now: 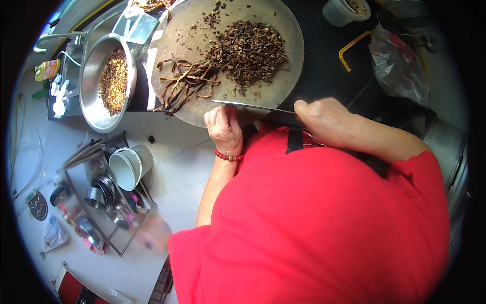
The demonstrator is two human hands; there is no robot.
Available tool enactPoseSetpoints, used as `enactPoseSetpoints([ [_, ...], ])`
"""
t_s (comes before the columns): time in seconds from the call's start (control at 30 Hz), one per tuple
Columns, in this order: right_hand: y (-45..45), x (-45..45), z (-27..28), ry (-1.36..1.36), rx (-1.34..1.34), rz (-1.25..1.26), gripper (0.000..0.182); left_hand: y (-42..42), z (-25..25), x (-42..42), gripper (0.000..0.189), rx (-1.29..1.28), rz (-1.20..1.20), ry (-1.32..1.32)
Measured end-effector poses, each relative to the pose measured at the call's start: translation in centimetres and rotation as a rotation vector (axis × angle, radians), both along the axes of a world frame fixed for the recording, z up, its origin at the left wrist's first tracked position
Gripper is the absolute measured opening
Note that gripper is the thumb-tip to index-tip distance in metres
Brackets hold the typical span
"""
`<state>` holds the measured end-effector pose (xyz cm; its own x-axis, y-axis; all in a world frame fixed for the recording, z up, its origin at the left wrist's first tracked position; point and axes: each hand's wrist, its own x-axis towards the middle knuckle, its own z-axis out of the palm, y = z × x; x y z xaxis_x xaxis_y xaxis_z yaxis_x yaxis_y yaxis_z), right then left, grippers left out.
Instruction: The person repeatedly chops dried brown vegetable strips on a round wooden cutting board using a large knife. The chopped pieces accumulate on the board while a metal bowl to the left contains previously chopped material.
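Observation:
My right hand (322, 117) grips the handle of a kitchen knife (252, 106), whose blade points left over the near edge of a round chopping board (167, 41). Close beside the blade, my left hand (223, 127) is curled at the board's near edge; whether anything is inside its fingers is hidden. Long dark strips of dried vegetable (186, 83) lie loosely at the board's left. A heap of finely chopped brown pieces (246, 53) covers the middle, with crumbs scattered towards the far side.
Left of the board, a steel bowl (88, 95) with chopped bits (114, 83) sits by a sink tap (57, 37). A white tub (338, 13), a yellow strip (343, 57) and a plastic bag (398, 64) are on the right. Below left stands a rack with pots (99, 192) and a bucket (146, 161).

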<state>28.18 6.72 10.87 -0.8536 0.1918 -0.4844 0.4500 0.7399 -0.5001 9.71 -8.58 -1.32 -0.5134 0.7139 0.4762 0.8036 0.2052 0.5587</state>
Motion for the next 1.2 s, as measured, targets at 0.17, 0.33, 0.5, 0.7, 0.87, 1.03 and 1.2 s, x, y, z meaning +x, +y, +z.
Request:
enactPoseSetpoints([
  [0.17,0.4,-0.4,0.3,-0.054,-0.033,0.018,0.018,-0.1,0.1,0.2,0.011,-0.008,0.009,0.012],
  [0.33,-0.5,-1.6,-0.1,0.027,-0.082,-0.046,0.016,0.0,0.1,0.2,0.013,-0.002,-0.021,0.026],
  [0.5,-0.8,-0.7,-1.6,0.092,-0.069,-0.164,0.014,0.4,0.8,0.3,0.015,-0.08,-0.08,0.067],
  [0.7,-0.7,-0.8,-0.5,0.301,-0.096,-0.413,0.014,1.3,2.5,-0.7,0.025,-0.091,-0.154,0.121],
  [0.87,-0.4,-0.7,-0.9,0.43,-0.102,-0.534,0.018,3.0,4.3,-5.9,0.021,-0.081,-0.181,0.386],
  [1.03,-1.4,-0.5,-1.4,0.465,-0.094,-0.6,0.019,5.0,5.2,-11.9,0.021,-0.208,-0.486,0.426],
  [1.2,-2.3,-0.6,-0.5,0.437,-0.122,-0.712,0.02,6.9,4.4,-14.6,0.021,-0.277,-0.685,0.235],
])
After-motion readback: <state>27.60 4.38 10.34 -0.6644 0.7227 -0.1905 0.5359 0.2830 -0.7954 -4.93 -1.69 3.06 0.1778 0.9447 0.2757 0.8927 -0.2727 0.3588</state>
